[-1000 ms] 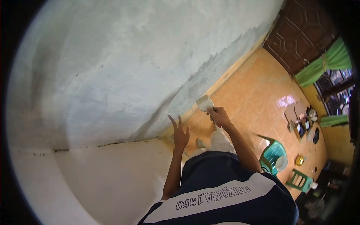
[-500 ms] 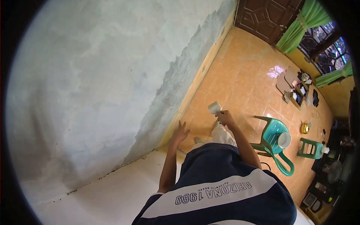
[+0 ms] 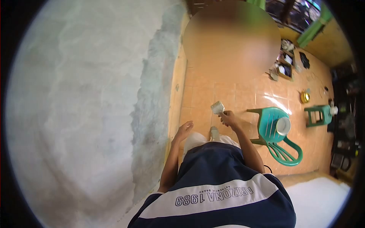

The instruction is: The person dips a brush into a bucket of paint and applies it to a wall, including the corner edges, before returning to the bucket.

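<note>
My right hand (image 3: 228, 118) is closed around the handle of a wide paintbrush (image 3: 218, 107), whose pale bristles point up and away from me. My left hand (image 3: 184, 130) holds nothing and hangs near the yellow lower edge of the wall, its fingers apart from the wall. On the left, the grey-white wall (image 3: 95, 95) has a darker, damp-looking grey band (image 3: 150, 98) along its lower part. A white bucket (image 3: 283, 126) rests on the green plastic chair (image 3: 269, 121) to the right of my right hand.
A green stool (image 3: 319, 116) with a pale item on it stands at the right. Beyond the chair are a gold pot (image 3: 305, 97) and open boxes (image 3: 284, 70) on the tiled floor (image 3: 235, 95). A blurred round patch covers the upper middle of the view.
The view has turned, so the wall edge runs more upright and the chair appears rotated. My left hand's fingers are less spread. The brush stays in my right hand.
</note>
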`<state>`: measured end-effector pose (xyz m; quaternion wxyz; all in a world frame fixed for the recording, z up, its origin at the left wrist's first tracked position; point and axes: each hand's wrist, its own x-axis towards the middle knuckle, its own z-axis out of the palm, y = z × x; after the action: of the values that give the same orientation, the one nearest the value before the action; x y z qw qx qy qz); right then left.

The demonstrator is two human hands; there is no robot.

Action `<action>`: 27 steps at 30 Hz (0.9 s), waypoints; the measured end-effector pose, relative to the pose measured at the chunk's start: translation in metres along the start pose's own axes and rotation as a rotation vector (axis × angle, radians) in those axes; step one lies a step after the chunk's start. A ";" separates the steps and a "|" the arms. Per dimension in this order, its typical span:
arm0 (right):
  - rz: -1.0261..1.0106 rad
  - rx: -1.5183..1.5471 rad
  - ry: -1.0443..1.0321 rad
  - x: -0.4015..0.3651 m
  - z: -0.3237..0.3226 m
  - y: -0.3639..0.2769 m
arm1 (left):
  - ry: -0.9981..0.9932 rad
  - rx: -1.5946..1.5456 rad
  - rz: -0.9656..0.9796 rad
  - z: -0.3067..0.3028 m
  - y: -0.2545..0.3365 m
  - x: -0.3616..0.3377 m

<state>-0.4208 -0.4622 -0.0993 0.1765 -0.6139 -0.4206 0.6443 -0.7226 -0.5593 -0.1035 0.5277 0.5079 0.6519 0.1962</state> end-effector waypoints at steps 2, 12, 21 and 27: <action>0.021 0.094 0.070 -0.004 -0.027 0.010 | -0.063 -0.039 0.008 0.009 -0.003 0.038; 0.168 0.455 0.511 -0.011 -0.121 0.084 | -0.477 0.115 -0.026 0.037 0.069 0.216; 0.314 0.541 0.830 -0.013 -0.143 0.044 | -0.818 0.346 0.002 0.071 0.187 0.397; 0.247 0.616 1.009 -0.019 -0.134 0.040 | -1.000 0.679 0.133 0.113 0.236 0.499</action>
<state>-0.2801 -0.4561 -0.1034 0.4478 -0.8087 -0.0049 0.3815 -0.4786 -0.0612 -0.2021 0.5652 0.7180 0.3182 -0.2523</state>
